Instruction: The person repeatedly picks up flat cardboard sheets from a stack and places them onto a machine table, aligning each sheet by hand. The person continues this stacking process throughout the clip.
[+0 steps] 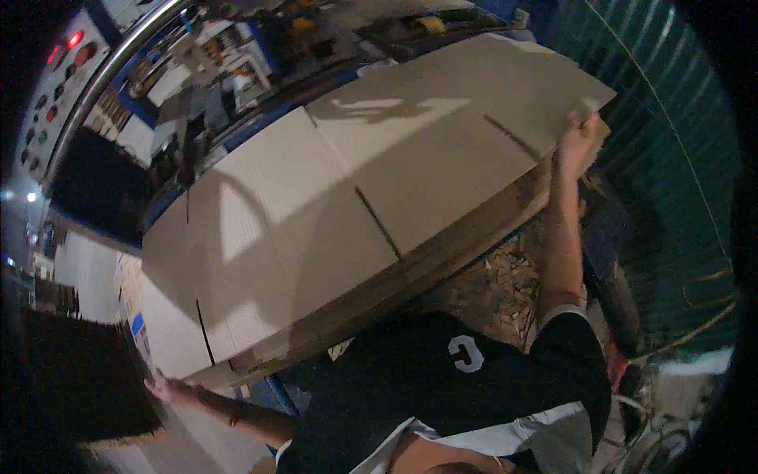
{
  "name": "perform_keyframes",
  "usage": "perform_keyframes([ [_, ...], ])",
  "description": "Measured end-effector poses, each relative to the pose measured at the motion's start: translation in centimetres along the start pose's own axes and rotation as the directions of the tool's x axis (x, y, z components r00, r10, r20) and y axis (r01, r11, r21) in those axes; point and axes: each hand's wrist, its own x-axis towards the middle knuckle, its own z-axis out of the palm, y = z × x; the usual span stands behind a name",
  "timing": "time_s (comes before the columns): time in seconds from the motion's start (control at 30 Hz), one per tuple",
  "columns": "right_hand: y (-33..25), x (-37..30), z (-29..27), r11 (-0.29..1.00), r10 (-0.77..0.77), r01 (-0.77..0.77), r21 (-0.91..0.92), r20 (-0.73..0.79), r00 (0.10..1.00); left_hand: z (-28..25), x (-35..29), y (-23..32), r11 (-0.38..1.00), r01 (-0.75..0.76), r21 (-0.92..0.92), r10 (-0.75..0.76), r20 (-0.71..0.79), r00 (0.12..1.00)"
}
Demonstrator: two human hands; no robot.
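Observation:
A long stack of flat brown cardboard sheets (316,229) lies slantwise in front of me, with dark slots cut into the top sheet. My right hand (579,146) grips the stack's far right corner, fingers curled over the end edge. At the near left corner, my left hand (167,389) closes against the edge of the cardboard; some of its fingers are hidden there. Both arms are spread wide, and the near side of the stack shows many layered edges. Shadows fall across the top sheet.
Machinery (316,39) with a blue frame stands behind the stack. A control panel (59,95) with lit red buttons and a metal rail (103,87) are at the left. Cardboard scraps (505,292) cover the floor below. A green corrugated wall (663,158) rises at right; a dark stack (79,371) stands lower left.

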Motion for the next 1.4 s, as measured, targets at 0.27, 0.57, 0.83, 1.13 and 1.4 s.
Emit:
perform_keyframes([
  [0.27, -4.6, 8.5, 3.2, 0.895, 0.321, -0.386, 0.223, 0.279, 0.905, 0.9, 1.2, -4.6, 0.973, 0.138, -0.183, -0.113, 0.140, 0.984],
  [0.57, -15.1, -12.9, -7.9, 0.879, 0.042, 0.187, -0.439, 0.462, 0.886, -0.1, -5.9, 2.6, 0.924, 0.286, -0.255, -0.160, 0.422, 0.893],
  [0.83, -16.6, -16.1, -5.5, 0.727, -0.350, 0.604, 0.326, 0.933, -0.083, 5.1, -14.2, 11.6, 0.744, -0.647, -0.170, 0.274, 0.960, 0.063],
  [1.13, -13.8, -14.0, -1.6, 0.770, -0.207, 0.548, 0.327, 0.940, -0.270, 8.4, -13.0, 11.2, 0.614, -0.767, -0.183, 0.210, 0.976, -0.065],
  [1.4, -9.1, -12.2, 10.3, 0.718, -0.199, 0.636, 0.283, 0.959, -0.203, 19.5, -10.7, 7.5, 0.675, -0.699, -0.234, 0.413, 0.906, 0.095],
])
